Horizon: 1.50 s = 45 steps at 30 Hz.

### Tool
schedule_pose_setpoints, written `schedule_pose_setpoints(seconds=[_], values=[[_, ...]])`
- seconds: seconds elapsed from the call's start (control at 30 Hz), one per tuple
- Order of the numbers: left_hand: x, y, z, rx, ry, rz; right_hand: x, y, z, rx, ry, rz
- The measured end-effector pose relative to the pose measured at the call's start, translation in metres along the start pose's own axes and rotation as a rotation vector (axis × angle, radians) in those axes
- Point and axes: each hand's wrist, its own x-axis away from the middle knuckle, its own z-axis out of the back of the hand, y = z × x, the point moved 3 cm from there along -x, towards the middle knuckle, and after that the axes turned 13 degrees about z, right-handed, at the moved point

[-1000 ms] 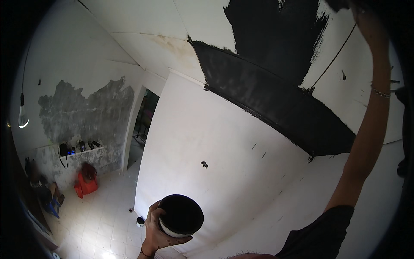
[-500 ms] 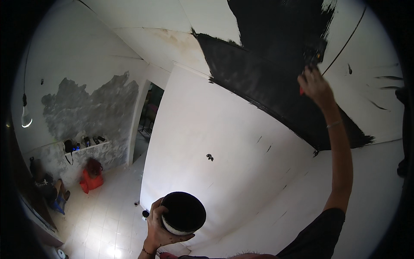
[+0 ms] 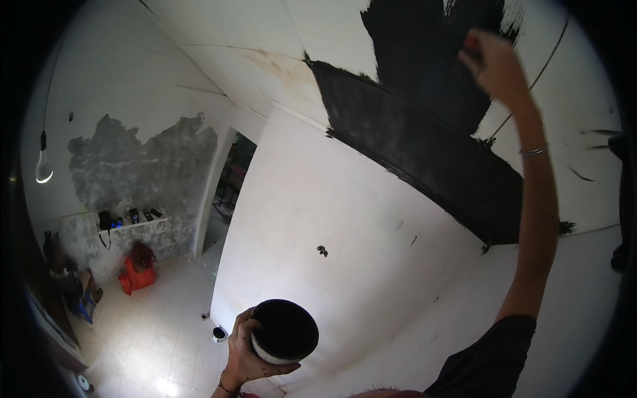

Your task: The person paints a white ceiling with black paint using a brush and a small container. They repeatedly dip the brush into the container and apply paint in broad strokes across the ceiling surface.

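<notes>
At the bottom of the view, my left hand (image 3: 245,355) is wrapped round a round white tub (image 3: 271,357) whose inside is coated black with paint. Thumb and fingers grip the tub's side, and dark smears mark the skin. High at the upper right, my right hand (image 3: 501,69) is closed round a paintbrush, of which only a bit of red handle (image 3: 472,43) shows; its bristles cannot be made out against the black. The arm is stretched up to a large patch of black paint (image 3: 424,86) with ragged edges on the white ceiling.
A white wall (image 3: 332,199) runs beneath the black patch. Two people (image 3: 138,268) sit low at the left, near a small shelf (image 3: 136,224) holding devices. A light bulb (image 3: 44,167) hangs at far left. A small pot (image 3: 219,333) stands on the tiled floor (image 3: 149,338).
My right hand has moved up across the black patch with the brush. My left hand still holds the tub in nearly the same place. The view has shifted slightly.
</notes>
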Motion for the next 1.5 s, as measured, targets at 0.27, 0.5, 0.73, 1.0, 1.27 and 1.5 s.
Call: schedule_pose_setpoints(seconds=[0.27, 0.5, 0.73, 1.0, 1.27, 1.5], values=[[0.004, -0.006, 0.007, 0.005, 0.046, -0.002, -0.061, -0.027, 0.075, 0.469, 0.235, 0.095], [0.008, -0.006, 0.021, -0.043, 0.103, 0.023, 0.021, -0.074, -0.079, 0.695, -0.102, 0.405], [0.011, -0.007, 0.03, -0.073, 0.11, 0.024, 0.086, -0.14, -0.128, 0.206, -0.189, 0.523], [0.016, -0.007, 0.029, -0.066, 0.143, 0.067, -0.055, -0.056, -0.112, -0.251, -0.095, 0.057], [0.02, -0.015, 0.036, -0.023, 0.141, 0.119, -0.137, -0.019, 0.021, 0.205, 0.537, 0.162], [0.021, -0.018, 0.043, -0.036, 0.164, 0.146, -0.068, -0.066, -0.096, 0.642, 0.098, 0.441]])
